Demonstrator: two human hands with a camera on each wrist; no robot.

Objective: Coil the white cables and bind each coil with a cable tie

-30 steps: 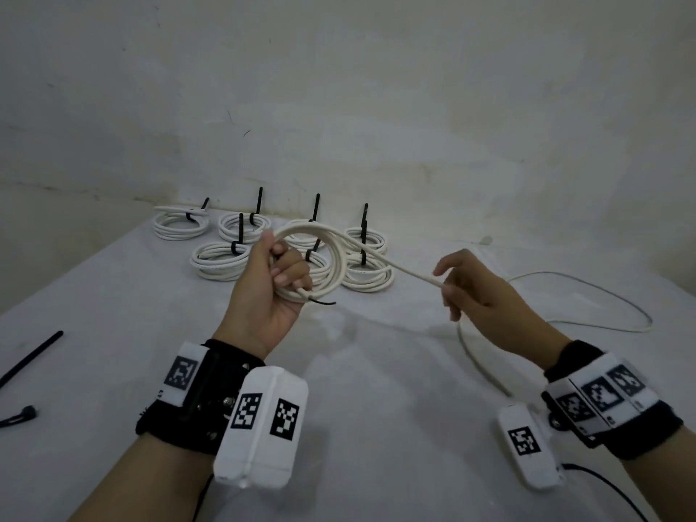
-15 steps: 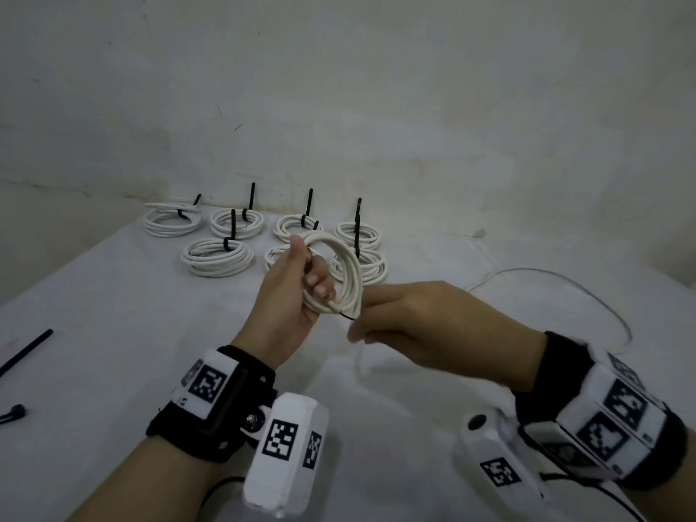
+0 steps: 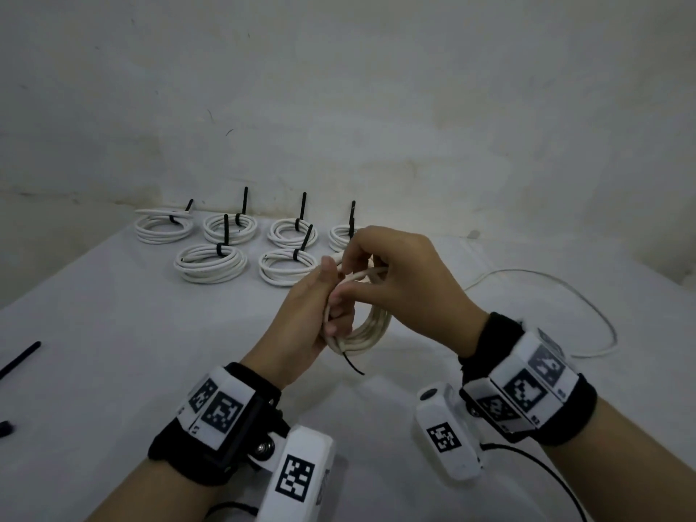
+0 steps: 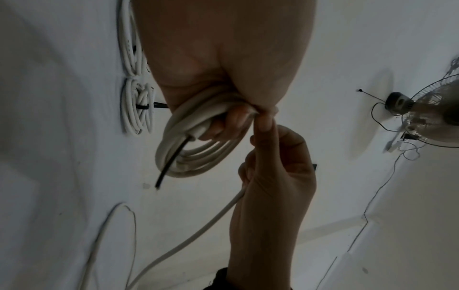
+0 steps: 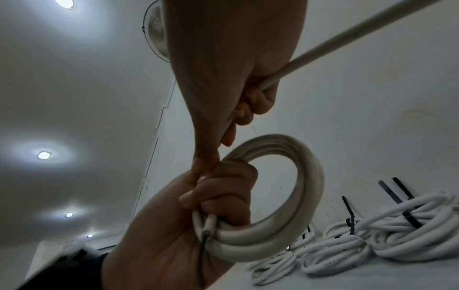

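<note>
My left hand (image 3: 323,307) grips a coil of white cable (image 3: 371,327) of several loops, held upright above the table. A short black wire end (image 3: 353,365) sticks out of the coil's bottom. My right hand (image 3: 391,273) pinches the free strand of the same cable at the top of the coil, thumb against my left fingers. In the right wrist view the coil (image 5: 293,198) is a clear ring in my left fist, and the loose strand (image 5: 347,37) runs off up and right. The left wrist view shows the strand (image 4: 198,229) trailing down to the table.
Several bound white coils (image 3: 211,262) with black cable ties (image 3: 225,235) standing up sit at the back of the white table (image 3: 113,333), by the wall. The cable's loose tail (image 3: 587,307) loops over the table at right. Black cable ties (image 3: 19,359) lie at the left edge.
My right hand came from out at the right, passed under the coil and now sits on top of it against my left hand, laying another loop. The coil has dropped lower.
</note>
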